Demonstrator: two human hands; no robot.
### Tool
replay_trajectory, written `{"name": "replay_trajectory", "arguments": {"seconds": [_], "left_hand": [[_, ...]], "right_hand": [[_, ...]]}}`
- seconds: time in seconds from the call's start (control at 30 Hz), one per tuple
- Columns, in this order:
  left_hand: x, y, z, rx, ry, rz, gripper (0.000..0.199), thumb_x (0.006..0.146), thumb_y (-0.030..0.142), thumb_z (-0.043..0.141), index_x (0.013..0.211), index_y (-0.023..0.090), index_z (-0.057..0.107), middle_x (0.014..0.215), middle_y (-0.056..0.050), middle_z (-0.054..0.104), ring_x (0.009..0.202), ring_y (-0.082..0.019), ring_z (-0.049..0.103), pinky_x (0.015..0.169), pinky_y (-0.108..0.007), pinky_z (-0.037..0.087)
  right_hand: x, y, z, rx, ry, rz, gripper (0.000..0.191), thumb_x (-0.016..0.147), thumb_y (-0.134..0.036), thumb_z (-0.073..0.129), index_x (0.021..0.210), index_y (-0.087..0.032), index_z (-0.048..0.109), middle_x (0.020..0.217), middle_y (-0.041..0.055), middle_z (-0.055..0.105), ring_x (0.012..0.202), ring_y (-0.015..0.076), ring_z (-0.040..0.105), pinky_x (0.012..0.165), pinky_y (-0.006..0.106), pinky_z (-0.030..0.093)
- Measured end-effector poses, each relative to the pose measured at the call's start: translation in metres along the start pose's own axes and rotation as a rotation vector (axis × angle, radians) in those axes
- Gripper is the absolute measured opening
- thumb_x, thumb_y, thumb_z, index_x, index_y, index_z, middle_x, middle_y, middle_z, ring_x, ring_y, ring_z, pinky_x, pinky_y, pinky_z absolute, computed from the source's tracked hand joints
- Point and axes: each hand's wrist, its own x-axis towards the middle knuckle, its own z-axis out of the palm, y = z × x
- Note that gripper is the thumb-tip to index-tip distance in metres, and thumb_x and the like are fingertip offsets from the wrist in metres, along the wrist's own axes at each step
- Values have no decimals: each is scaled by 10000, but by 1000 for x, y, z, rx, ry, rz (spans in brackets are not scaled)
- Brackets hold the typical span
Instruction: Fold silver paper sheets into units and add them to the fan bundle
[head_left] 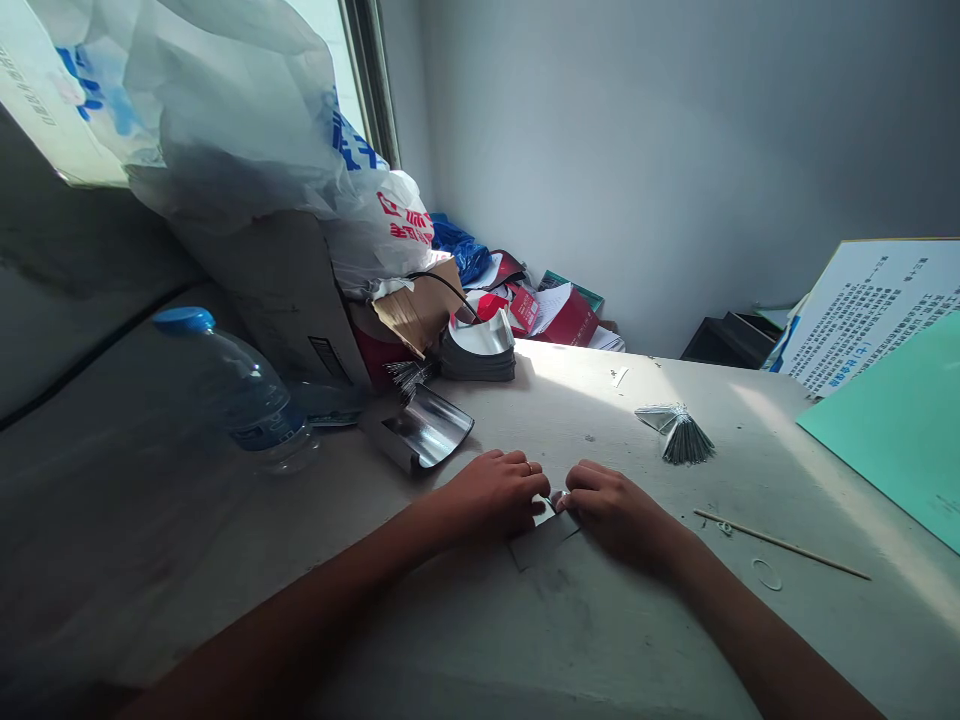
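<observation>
Left hand (493, 496) and right hand (615, 512), fingers curled closed, pinch a small foil-backed card strip (544, 540) at lower centre of the frame on a whitewashed table (750, 470), a folded foil fan (679, 437) nearby.

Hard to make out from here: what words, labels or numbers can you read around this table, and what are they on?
White plastic bag: red and blue Chinese characters, too folded and blurred to quote.
Printed white notice: lines of Chinese text, too small to read.
Cardboard box: dark printed patch near its lower corner, too small to read.
Water bottle: blue label, too blurred to read.
</observation>
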Motion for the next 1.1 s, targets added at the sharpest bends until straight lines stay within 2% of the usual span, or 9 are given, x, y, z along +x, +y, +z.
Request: {"name": "replay_trajectory", "arguments": {"seconds": [0.3, 0.5, 0.6, 0.87, 1.1], "left_hand": [[0, -1, -4, 9, -31, 33, 205, 899, 264, 702, 1102, 292, 680, 1012, 13, 689, 885, -154, 598, 714, -277, 396], [-1, -1, -1, -4, -10, 7, 320, 905, 273, 699, 1217, 285, 629, 1182, 1, 691, 1034, -179, 619, 807, -285, 423], [-1, 2, -3, -26, -29, 7, 339, 917, 267, 674, 1249, 286, 607, 1200, 6, 700, 1094, -194, 614, 816, -290, 424], [-1, 5, -7, -73, -41, -66, 282, 863, 234, 720, 1137, 251, 657, 1213, -23, 687, 1072, -200, 628, 848, -290, 441], [-1, 1, -5, -79, -26, -10, 166, 887, 251, 706, 1051, 255, 684, 1179, -3, 684, 1067, -177, 617, 852, -283, 426]], "right_hand": [[-2, -4, -4, 2, -60, 58, 182, 977, -97, 502, 945, -174, 664, 930, 62, 609, 803, 171, 542, 722, 307, 438], [-2, -1, 1, 100, -10, 144, 152, 957, -75, 509, 909, -171, 617, 900, 58, 608, 794, 169, 554, 720, 291, 454], [-2, 1, 2, 93, -14, 140, 152, 970, -90, 504, 898, -170, 611, 897, 57, 606, 789, 167, 550, 715, 289, 443], [-1, 5, 0, -57, -32, 45, 232, 1023, -174, 475, 882, -163, 659, 891, 62, 609, 734, 154, 527, 674, 293, 414], [-2, 2, -4, -46, -58, 57, 213, 1013, -167, 490, 915, -169, 679, 922, 63, 615, 760, 155, 550, 703, 298, 436]]}}
